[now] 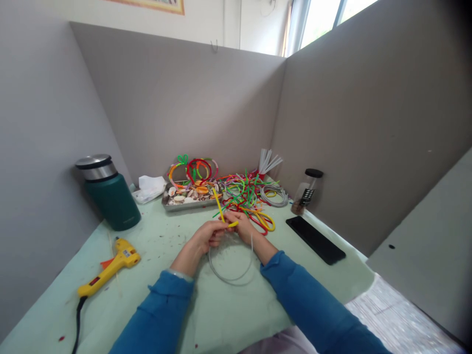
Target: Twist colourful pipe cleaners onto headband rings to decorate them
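Note:
My left hand (209, 236) and my right hand (240, 224) meet over the middle of the table, fingers closed. Between them is a yellow pipe cleaner (219, 205); one end stands up and a short piece bends across the right fingers. A thin grey wire ring (229, 281) hangs down from both hands in a loop toward me. The pipe cleaner lies against the ring's top, but the fingers hide how they join. Just beyond my hands is a heap of coloured pipe cleaners (243, 191).
A metal tray (191, 206) of shells stands behind, with decorated hoops (199, 170) on it. At left are a green bottle (112, 201) and a yellow glue gun (110, 268). A phone (315, 239), clear bottle (307, 191) and coiled wire (275, 195) are at right. Partitions (177, 103) enclose the table.

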A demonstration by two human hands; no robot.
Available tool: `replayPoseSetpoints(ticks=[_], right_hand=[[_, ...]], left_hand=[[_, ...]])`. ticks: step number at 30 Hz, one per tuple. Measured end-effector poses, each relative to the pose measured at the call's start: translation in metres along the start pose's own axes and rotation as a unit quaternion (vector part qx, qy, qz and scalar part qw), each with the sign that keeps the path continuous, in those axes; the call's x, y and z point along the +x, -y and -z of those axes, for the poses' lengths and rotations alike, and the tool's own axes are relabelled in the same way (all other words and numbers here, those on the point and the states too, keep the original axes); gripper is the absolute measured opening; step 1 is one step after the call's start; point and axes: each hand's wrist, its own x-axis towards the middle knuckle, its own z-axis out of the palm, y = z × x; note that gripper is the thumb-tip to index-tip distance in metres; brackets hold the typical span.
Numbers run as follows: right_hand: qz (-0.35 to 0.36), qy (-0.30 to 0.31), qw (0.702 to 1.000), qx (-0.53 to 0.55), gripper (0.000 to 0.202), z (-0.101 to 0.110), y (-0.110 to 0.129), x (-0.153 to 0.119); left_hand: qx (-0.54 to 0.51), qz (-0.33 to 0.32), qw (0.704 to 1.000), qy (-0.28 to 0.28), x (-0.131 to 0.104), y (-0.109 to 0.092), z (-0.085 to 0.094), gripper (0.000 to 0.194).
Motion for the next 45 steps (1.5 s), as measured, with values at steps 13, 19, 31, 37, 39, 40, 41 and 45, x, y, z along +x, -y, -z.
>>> replayPoseSetpoints(ticks=[13, 19, 31, 37, 39, 40, 41, 45], right_hand=[[0.006, -0.023, 0.998, 0.055, 0.03, -0.001, -0.001, 0.0], [0.03, -0.053, 0.997, 0.053, 0.03, -0.001, 0.0, 0.001], [0.103, -0.081, 0.987, -0.093, 0.033, -0.005, 0.015, -0.008], [0.104, -0.084, 0.984, -0.114, 0.029, -0.003, 0.011, -0.005], [0.105, -0.083, 0.982, -0.13, 0.026, -0.002, 0.008, -0.003], [0.106, -0.084, 0.982, -0.135, 0.024, -0.001, 0.006, -0.003], [0.106, -0.084, 0.981, -0.139, 0.023, -0.001, 0.004, -0.002], [0.105, -0.095, 0.979, -0.148, 0.021, 0.002, -0.002, 0.002]], left_hand=[[-0.006, -0.023, 1.0, 0.004, -0.001, 0.0, -0.002, 0.023], [-0.082, -0.058, 0.995, -0.015, 0.002, 0.001, 0.005, 0.018], [-0.149, -0.072, 0.979, -0.116, 0.006, -0.002, 0.004, 0.021], [-0.151, -0.11, 0.974, -0.125, 0.006, -0.001, 0.003, 0.033], [-0.153, -0.114, 0.973, -0.129, 0.006, -0.001, 0.004, 0.034], [-0.154, -0.116, 0.973, -0.13, 0.006, -0.001, 0.004, 0.035], [-0.155, -0.117, 0.972, -0.13, 0.007, 0.0, 0.005, 0.035], [-0.153, -0.122, 0.971, -0.138, 0.007, 0.001, 0.005, 0.036]])
